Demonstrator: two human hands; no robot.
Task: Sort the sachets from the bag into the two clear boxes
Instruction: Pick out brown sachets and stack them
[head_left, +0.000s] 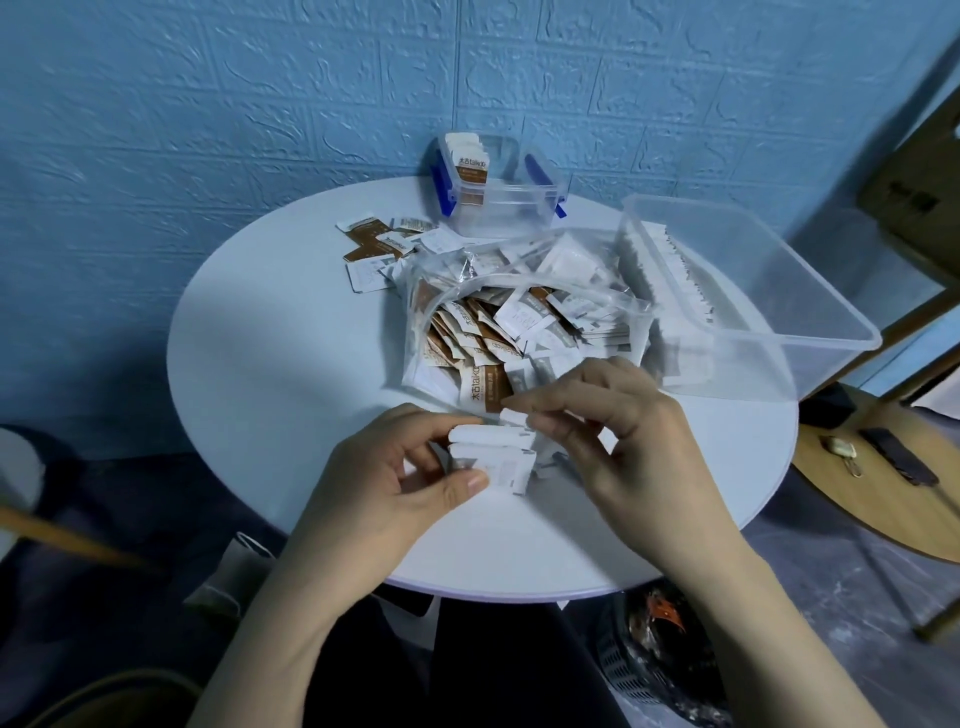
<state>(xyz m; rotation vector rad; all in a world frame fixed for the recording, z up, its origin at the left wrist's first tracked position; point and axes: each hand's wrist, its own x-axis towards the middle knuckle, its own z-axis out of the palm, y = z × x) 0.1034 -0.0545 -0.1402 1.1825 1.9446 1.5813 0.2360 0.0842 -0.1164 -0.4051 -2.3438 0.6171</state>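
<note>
1. the left hand (400, 478) grips a small stack of white sachets (491, 457) between thumb and curled fingers, just above the near part of the round white table (249, 364).
2. the right hand (618, 441) sits just beside it, its fingertips (519, 402) pinching the top of the same stack, the other fingers curled loosely.
3. directly beyond both hands lies the clear plastic bag (519, 322), its mouth open toward the person, full of brown-and-white sachets; one brown sachet (483, 389) lies at the mouth, just past the right fingertips.
4. beyond the right hand and to its right stands the large clear box (779, 312), with a row of sachets standing on edge along its left wall.
5. farther beyond the left hand, loose sachets (379, 247) lie scattered on the table.
6. farthest off, behind the bag, stands the small clear box (498, 202) with blue clips, a few sachets upright at its left side, near the blue wall (208, 104).
</note>
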